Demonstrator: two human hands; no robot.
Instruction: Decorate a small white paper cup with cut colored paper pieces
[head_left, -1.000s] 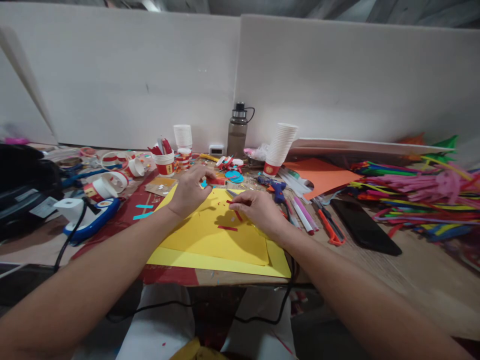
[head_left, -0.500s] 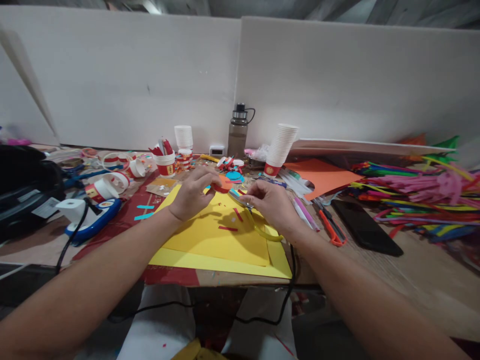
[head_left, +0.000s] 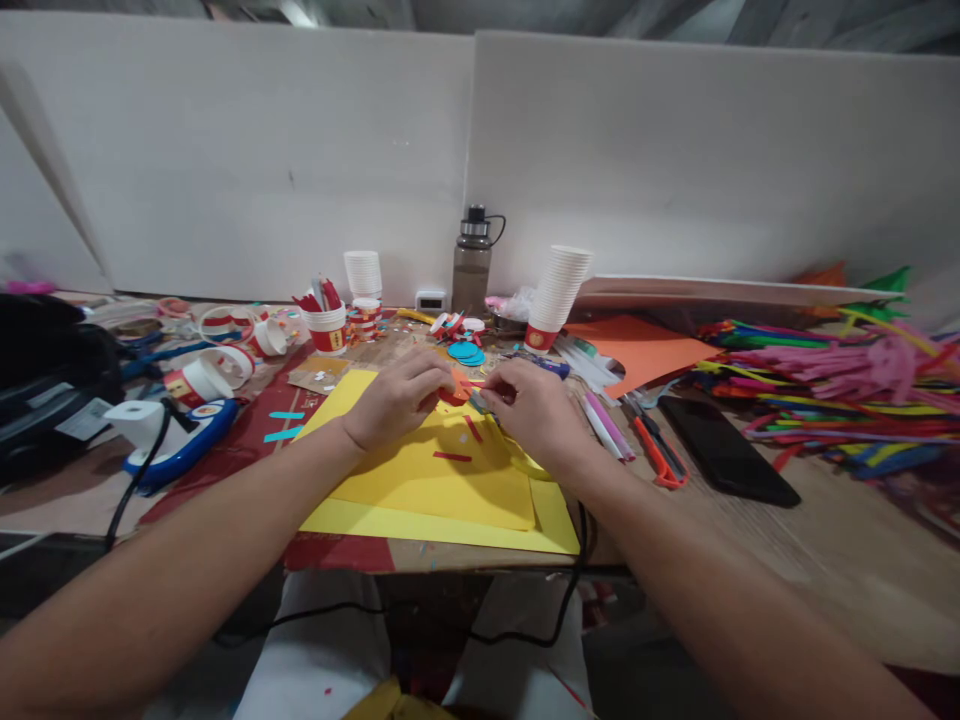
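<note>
My left hand is closed, its thumb and fingers pinching a small orange-red paper piece above the yellow sheets. Opposite it, my right hand is closed in a pinch beside that piece, at a narrow red paper strip. Under the right palm shows a yellow curved handle, apparently of scissors, mostly hidden by the hand. Stacked yellow paper sheets lie below both hands, with loose red strips on them.
Blue strips lie left of the sheets. A glue gun stands farther left. Paper cups, a water bottle and blue discs are behind. To the right are markers, a cutter, a phone and pipe cleaners.
My hands have drawn closer together. The left hand has shifted slightly right and turned the orange-red piece, and the right fingertips are now right beside it.
</note>
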